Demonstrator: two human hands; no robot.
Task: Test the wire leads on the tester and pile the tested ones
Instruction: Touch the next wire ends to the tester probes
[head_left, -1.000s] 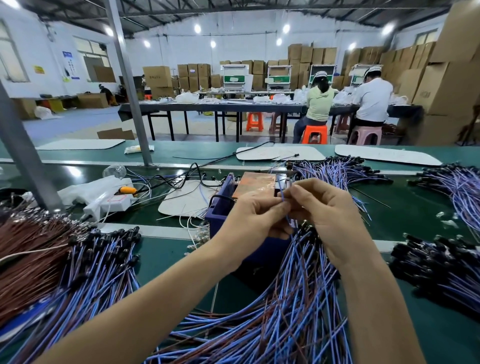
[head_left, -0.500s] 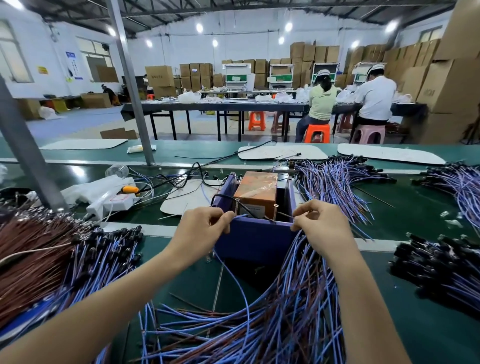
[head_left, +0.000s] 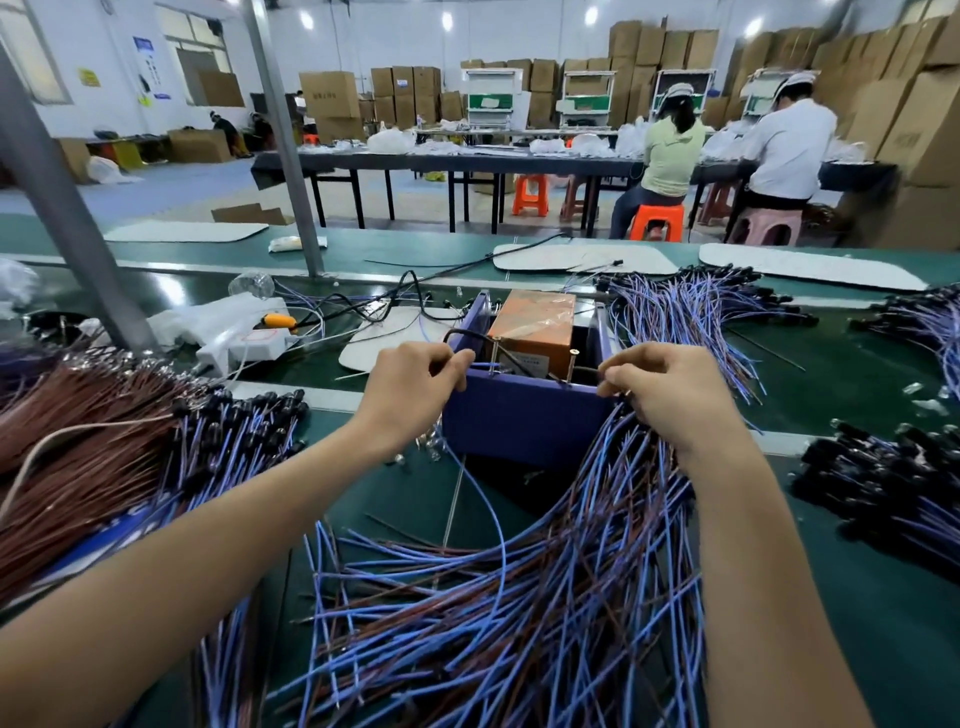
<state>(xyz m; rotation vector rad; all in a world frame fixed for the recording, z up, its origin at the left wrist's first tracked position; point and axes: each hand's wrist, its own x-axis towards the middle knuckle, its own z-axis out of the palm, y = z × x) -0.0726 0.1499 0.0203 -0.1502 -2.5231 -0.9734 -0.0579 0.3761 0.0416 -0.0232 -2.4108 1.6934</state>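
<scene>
At the front edge of the blue tester (head_left: 519, 421) my hands now sit apart, where a second ago they were bunched together above it, fingering one wire lead (head_left: 491, 504). My left hand (head_left: 415, 384) pinches one end by the left pin (head_left: 496, 356). My right hand (head_left: 670, 389) pinches what I take to be the other end, by the right pin (head_left: 571, 366). Between them the lead sags in a loop over the heap of leads (head_left: 519, 634) before me. I judge the test is under way and piling comes next.
</scene>
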